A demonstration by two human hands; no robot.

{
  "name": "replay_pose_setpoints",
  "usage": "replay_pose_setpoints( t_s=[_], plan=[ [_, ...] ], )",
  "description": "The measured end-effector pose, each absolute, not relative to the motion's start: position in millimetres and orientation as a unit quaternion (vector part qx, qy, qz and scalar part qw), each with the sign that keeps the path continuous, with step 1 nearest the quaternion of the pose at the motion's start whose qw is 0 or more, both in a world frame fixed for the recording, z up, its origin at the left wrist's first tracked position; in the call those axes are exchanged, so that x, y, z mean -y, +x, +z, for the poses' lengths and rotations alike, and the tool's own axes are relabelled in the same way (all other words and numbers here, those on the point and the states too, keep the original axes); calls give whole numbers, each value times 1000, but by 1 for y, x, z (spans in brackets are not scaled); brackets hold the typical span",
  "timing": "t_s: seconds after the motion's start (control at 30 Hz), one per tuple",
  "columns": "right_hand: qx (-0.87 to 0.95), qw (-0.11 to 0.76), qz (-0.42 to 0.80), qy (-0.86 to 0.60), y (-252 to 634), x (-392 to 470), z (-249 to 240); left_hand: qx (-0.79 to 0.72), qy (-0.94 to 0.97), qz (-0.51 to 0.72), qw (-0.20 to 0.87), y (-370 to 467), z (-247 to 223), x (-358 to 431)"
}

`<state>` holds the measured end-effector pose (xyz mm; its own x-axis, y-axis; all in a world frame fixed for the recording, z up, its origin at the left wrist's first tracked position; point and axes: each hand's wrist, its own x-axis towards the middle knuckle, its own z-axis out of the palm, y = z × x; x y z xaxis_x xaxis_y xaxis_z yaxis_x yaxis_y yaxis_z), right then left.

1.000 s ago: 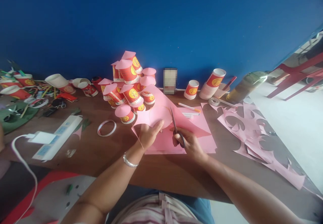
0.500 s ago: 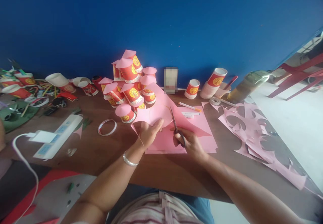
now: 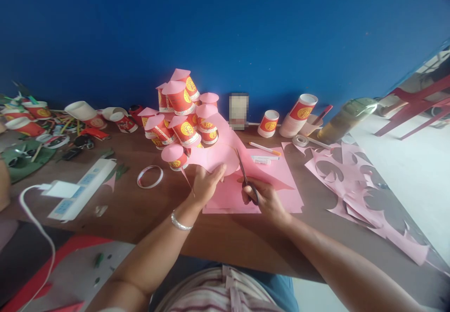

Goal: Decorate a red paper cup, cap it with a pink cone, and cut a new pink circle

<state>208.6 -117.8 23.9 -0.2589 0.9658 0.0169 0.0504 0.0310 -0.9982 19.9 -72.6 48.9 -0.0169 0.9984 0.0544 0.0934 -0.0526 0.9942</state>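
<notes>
My left hand (image 3: 206,184) grips a sheet of pink paper (image 3: 220,158), thumb on top and the other fingers hidden beneath. A drawn curved line shows on this sheet, and part of it is cut loose on the right. My right hand (image 3: 262,198) is closed round the handles of black-handled scissors (image 3: 244,173), whose blades point away from me at the cut edge. Under both hands lies a stack of pink sheets (image 3: 281,176). Just beyond my left hand stand several red paper cups (image 3: 184,131) with pink cone tops.
Pink paper offcuts (image 3: 348,180) spread over the right of the table. Behind stand a stack of cups (image 3: 300,115), a single cup (image 3: 269,124) and a bottle (image 3: 346,119). A marker (image 3: 264,148) lies on the sheets. Left are a tape roll (image 3: 150,177) and a power strip (image 3: 82,190).
My left hand and the pink sheet have shifted slightly, and the loose strip by my left wrist hangs differently. The scissors stay at nearly the same place on the cut edge.
</notes>
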Motion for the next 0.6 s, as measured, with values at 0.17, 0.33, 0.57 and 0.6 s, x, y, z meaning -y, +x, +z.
replay_pose_setpoints(
  t_s=[0.17,0.33,0.57,0.6],
  plan=[
    [565,426,554,-439,208,118,24,-509,535,493,461,18,49,72],
    [562,425,560,-436,207,119,25,-494,523,512,469,17,45,70],
    [553,433,569,-428,207,119,24,-453,518,530,496,14,36,67],
    [552,434,570,-426,207,119,24,-451,519,529,497,14,36,67]
  ],
)
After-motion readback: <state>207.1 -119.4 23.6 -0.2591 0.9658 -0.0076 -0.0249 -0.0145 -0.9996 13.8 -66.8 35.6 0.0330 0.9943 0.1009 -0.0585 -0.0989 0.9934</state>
